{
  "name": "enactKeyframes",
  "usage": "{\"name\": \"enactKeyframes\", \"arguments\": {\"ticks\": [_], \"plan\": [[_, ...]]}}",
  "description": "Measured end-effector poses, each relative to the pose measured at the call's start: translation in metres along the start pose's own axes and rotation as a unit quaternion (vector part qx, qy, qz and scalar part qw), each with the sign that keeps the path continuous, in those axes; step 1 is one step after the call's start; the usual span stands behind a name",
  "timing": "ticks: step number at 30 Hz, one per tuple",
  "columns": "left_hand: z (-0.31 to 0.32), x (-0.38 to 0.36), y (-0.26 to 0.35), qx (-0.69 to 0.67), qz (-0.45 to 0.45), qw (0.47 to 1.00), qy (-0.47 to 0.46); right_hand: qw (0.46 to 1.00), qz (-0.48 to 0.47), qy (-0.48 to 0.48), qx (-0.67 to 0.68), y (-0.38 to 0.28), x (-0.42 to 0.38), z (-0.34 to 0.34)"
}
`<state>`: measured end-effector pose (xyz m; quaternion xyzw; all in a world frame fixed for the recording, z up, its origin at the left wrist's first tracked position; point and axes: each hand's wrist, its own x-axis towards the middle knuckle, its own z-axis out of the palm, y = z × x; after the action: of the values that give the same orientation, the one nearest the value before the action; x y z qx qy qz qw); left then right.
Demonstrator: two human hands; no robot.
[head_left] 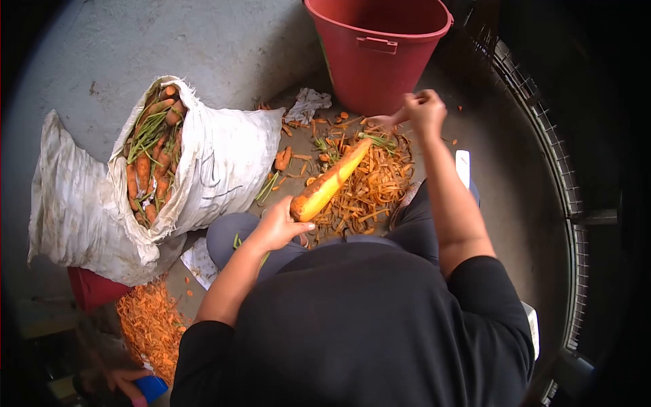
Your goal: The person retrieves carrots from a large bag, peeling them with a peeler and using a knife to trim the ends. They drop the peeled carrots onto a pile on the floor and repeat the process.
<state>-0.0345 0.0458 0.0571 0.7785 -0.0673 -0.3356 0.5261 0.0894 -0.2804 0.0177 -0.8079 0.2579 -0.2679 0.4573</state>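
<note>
A large carrot (pixel 332 182), partly peeled to bright yellow-orange with some brown skin left, is tilted up to the right with its green stem end away from me. My left hand (pixel 279 224) grips its thick lower end. Raised beyond the carrot's tip, my right hand (pixel 426 112) is closed around a handle, and a blurred pinkish tool (pixel 388 121) extends left from it. The tool's exact kind is unclear; it is apart from the carrot. Under the carrot, a heap of orange peelings (pixel 380 183) covers the floor between my legs.
A red bucket (pixel 386 68) stands ahead. At left, a white sack (pixel 227 152) lies open with several unpeeled carrots (pixel 161 159). Another peelings pile (pixel 150 325) is at lower left, near another person's hand (pixel 125 383). Wire mesh (pixel 576 271) curves along the right.
</note>
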Motion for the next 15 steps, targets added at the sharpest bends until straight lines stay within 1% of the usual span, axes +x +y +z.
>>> {"name": "enactKeyframes", "arguments": {"ticks": [1, 2, 3, 4, 5, 6, 8, 10, 11, 12, 14, 15], "plan": [[-0.003, -0.005, -0.001, 0.009, -0.021, 1.0, -0.001, 0.994, -0.015, 0.046, -0.1, 0.038, 0.027, -0.004], [-0.006, -0.007, -0.001, 0.019, -0.04, 0.999, 0.0, 0.99, 0.007, 0.082, -0.113, 0.059, 0.042, -0.014], [-0.008, -0.005, -0.01, -0.012, -0.021, 1.0, 0.002, 0.991, 0.066, 0.102, -0.051, 0.075, 0.055, -0.016], [-0.012, 0.003, -0.031, 0.039, 0.025, 0.999, 0.025, 0.99, 0.057, 0.12, 0.041, 0.072, 0.053, -0.016], [-0.016, 0.015, -0.059, 0.091, 0.068, 0.992, 0.047, 0.989, 0.044, 0.087, 0.114, 0.058, 0.04, -0.014], [-0.019, 0.023, -0.072, 0.144, 0.112, 0.981, 0.067, 0.98, 0.033, 0.056, 0.187, 0.032, 0.018, -0.011], [-0.015, 0.029, -0.061, 0.186, 0.078, 0.976, 0.086, 0.948, 0.091, -0.097, 0.288, -0.018, -0.037, -0.006], [-0.004, 0.025, -0.031, 0.261, 0.061, 0.959, 0.095, 0.916, 0.112, -0.22, 0.316, -0.052, -0.089, -0.001], [0.003, 0.024, -0.022, 0.151, 0.061, 0.984, 0.072, 0.922, 0.099, -0.252, 0.278, -0.058, -0.108, 0.004], [0.007, 0.022, -0.012, 0.158, 0.062, 0.983, 0.067, 0.936, 0.021, -0.251, 0.245, -0.047, -0.12, 0.017], [0.011, 0.018, 0.001, 0.171, 0.062, 0.982, 0.059, 0.934, -0.011, -0.244, 0.26, -0.05, -0.125, 0.021], [0.011, 0.018, -0.005, 0.156, 0.076, 0.983, 0.064, 0.946, -0.015, -0.232, 0.226, -0.049, -0.119, 0.02]]}}
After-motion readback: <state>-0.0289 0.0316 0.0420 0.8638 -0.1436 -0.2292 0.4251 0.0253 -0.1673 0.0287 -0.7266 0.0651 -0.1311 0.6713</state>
